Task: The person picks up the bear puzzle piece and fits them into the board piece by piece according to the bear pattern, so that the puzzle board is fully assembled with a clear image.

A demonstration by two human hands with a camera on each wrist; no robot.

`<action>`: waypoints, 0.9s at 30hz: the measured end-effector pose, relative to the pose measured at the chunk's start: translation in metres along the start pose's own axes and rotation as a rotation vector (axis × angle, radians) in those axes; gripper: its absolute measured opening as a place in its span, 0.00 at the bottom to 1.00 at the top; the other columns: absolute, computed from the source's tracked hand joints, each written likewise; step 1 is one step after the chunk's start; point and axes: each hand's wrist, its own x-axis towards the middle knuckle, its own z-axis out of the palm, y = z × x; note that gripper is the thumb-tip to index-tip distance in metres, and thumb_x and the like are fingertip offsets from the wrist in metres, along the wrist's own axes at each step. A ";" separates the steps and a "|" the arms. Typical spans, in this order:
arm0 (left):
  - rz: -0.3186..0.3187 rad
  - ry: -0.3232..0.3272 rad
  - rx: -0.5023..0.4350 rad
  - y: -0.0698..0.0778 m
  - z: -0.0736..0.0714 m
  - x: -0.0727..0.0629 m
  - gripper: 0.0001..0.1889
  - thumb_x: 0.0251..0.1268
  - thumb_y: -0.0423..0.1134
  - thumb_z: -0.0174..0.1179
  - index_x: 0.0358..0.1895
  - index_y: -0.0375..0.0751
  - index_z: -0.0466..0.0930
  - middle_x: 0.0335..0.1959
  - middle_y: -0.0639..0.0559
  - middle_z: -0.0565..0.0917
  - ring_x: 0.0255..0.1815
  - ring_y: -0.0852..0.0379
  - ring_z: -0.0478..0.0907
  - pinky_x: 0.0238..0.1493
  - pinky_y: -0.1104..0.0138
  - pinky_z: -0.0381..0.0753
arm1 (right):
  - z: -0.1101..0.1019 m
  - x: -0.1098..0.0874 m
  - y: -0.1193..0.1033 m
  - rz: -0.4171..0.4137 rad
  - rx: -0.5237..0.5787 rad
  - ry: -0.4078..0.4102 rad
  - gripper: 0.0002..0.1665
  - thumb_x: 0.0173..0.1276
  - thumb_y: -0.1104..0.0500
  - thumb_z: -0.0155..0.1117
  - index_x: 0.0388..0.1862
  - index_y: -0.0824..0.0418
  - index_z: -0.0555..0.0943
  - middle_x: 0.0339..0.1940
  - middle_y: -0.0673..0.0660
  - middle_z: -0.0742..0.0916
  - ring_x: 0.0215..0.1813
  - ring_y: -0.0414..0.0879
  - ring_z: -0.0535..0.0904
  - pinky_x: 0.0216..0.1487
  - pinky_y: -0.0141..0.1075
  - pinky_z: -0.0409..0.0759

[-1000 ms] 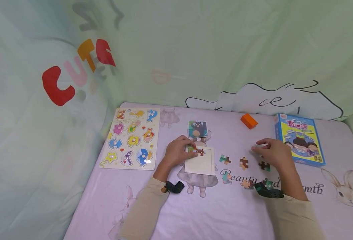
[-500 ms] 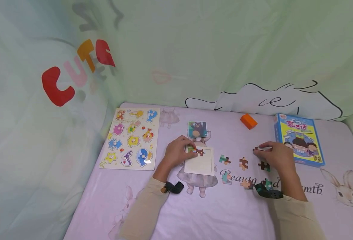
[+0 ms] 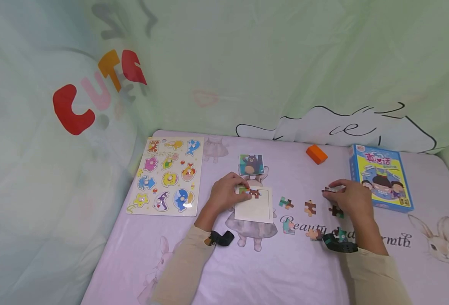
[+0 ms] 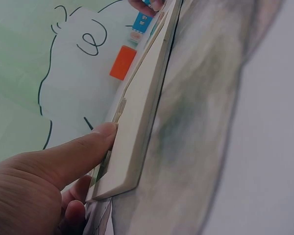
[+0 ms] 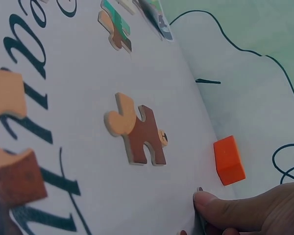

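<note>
Pale green and white curtain [image 3: 247, 63] hangs at the back and down the left side, with coloured letters [image 3: 101, 101] on its left part. Below it spreads the tabletop [image 3: 285, 271], covered in lilac cloth printed with rabbits and script. A flat board [image 3: 199, 163] of sea creatures lies near its left edge, and a blue box [image 3: 382, 178] with a yellow front lies at the far right.

Between these are a person's two hands. The left hand [image 3: 224, 192] has its grip pinching the upper left corner of a pale puzzle tray, thumb on top. The right hand [image 3: 354, 197], just left of the box, has its grip pinching a small puzzle piece [image 3: 326, 190] between thumb and fingers.

The puzzle tray [image 3: 252, 212] lies flat, with coloured pieces [image 3: 254, 194] in its upper left part, by the thumb. Just beyond the tray is a square bear card [image 3: 251, 164]; an orange block [image 3: 316, 154] rests near the back edge.

Smallest are six loose pieces [image 3: 310, 207], in two rows right of the tray, spaced apart.
</note>
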 end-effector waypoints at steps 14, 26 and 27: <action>0.005 -0.006 -0.010 -0.001 0.001 0.000 0.15 0.56 0.54 0.75 0.44 0.56 0.88 0.51 0.58 0.82 0.50 0.58 0.80 0.51 0.63 0.77 | 0.003 -0.002 -0.003 -0.069 -0.023 0.054 0.21 0.65 0.51 0.74 0.50 0.62 0.80 0.30 0.61 0.84 0.32 0.53 0.74 0.26 0.37 0.73; 0.013 0.000 -0.005 -0.001 -0.001 0.000 0.15 0.56 0.54 0.75 0.44 0.56 0.88 0.50 0.58 0.82 0.48 0.58 0.80 0.49 0.63 0.77 | -0.004 -0.010 -0.012 -0.061 -0.022 0.009 0.26 0.63 0.40 0.73 0.40 0.62 0.83 0.29 0.59 0.81 0.38 0.54 0.72 0.27 0.38 0.71; 0.013 -0.001 -0.004 -0.001 -0.001 0.000 0.15 0.56 0.54 0.75 0.44 0.56 0.88 0.50 0.58 0.82 0.48 0.58 0.80 0.49 0.63 0.77 | -0.004 -0.010 -0.013 -0.066 -0.012 0.000 0.27 0.63 0.39 0.73 0.40 0.62 0.83 0.29 0.59 0.81 0.39 0.54 0.72 0.27 0.38 0.71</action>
